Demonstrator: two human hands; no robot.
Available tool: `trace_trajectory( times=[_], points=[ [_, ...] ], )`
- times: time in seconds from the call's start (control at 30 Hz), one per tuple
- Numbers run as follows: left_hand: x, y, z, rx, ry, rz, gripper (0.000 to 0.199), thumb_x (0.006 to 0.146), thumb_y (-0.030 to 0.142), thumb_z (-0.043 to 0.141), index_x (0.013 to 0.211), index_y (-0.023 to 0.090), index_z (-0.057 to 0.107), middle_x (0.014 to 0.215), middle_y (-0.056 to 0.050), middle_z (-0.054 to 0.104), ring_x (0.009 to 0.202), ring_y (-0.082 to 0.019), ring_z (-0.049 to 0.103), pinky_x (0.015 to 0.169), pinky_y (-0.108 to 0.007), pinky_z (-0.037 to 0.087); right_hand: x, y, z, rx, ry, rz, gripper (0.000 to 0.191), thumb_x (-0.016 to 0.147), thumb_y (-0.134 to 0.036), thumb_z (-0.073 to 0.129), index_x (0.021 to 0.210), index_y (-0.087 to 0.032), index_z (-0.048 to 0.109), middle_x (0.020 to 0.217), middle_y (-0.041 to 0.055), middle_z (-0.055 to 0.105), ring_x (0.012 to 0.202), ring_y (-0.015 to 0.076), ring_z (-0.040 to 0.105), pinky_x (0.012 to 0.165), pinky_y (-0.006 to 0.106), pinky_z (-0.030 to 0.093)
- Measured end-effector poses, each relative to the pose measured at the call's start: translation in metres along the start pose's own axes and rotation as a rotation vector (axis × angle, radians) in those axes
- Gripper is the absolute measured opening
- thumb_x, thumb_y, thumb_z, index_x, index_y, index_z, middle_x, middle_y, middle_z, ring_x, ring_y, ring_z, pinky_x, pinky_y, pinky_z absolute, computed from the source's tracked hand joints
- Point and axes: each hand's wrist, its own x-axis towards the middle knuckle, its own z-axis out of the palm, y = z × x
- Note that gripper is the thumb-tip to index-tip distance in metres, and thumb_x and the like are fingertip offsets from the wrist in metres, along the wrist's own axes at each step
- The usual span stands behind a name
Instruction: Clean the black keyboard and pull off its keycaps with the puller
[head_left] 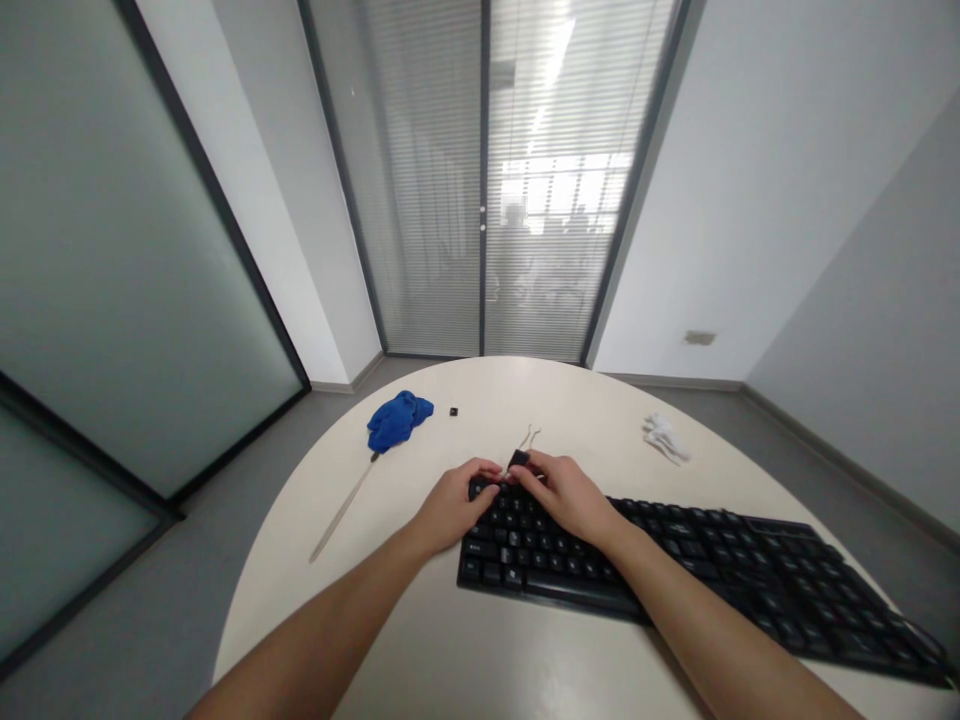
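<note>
Bare forearms (315, 635) nearest, right one partly blocking black keyboard (551, 562) on rounded counter (442, 650). Right hand (566, 495) pinches small black block (518, 458) near bent wires (533, 439), at keyboard's far left corner; left hand (461, 503) beside it, can't tell its grip. Crumpled blue cloth (397, 420), thin stick (343, 515) left; black square (454, 412) far; rumpled white cloth (664, 438) far right.
</note>
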Motion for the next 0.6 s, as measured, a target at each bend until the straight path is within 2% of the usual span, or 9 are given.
trace_trajectory(
  times=[0.2, 0.6],
  points=[
    [0.0014, 0.0047, 0.0012, -0.001, 0.021, -0.034, 0.02, 0.083, 0.021, 0.065, 0.103, 0.02, 0.068, 0.103, -0.004, 0.074, 0.099, -0.02, 0.067, 0.097, -0.034, 0.049, 0.0021, 0.0058, 0.0011, 0.182, 0.005, 0.022, 0.033, 0.097, -0.048, 0.048, 0.087, -0.02, 0.065, 0.087, 0.0063, 0.074, 0.081, 0.0226, 0.069, 0.074, 0.032, 0.05],
    [0.0026, 0.0003, 0.0031, -0.083, 0.059, 0.001, 0.021, 0.081, 0.018, 0.068, 0.102, 0.02, 0.068, 0.103, -0.004, 0.073, 0.098, -0.019, 0.067, 0.095, -0.033, 0.049, 0.0037, 0.0075, 0.0039, 0.197, 0.031, 0.024, 0.033, 0.097, -0.046, 0.05, 0.093, -0.02, 0.069, 0.085, 0.0034, 0.072, 0.079, 0.0199, 0.065, 0.071, 0.03, 0.046]
  ],
)
